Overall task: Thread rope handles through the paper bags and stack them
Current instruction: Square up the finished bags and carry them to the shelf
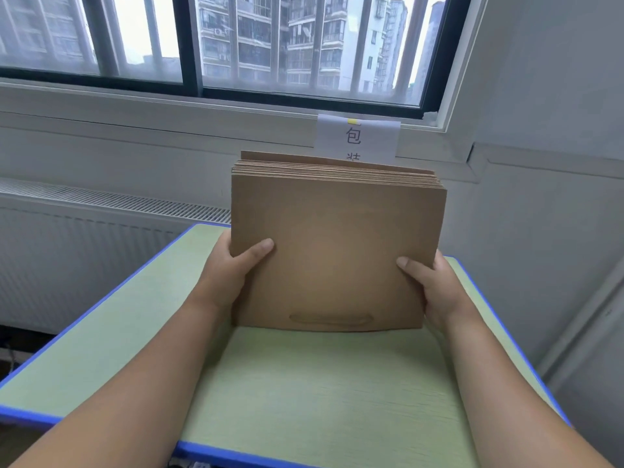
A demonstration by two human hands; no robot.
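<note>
The bags (337, 244) were held upright on edge on the table (101, 349), clamped at 9 o'clock by the left hand (233, 265) and at 3 o'clock by the right hand (429, 285); long axis ran 9-to-3.

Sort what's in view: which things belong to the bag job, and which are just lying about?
Job in hand:
- stack of paper bags, stood on edge
- left hand and right hand, gripping its sides
- green desk it rests on
No loose rope shows.

Just there:
- paper sign behind the stack
- window
- radiator
</note>
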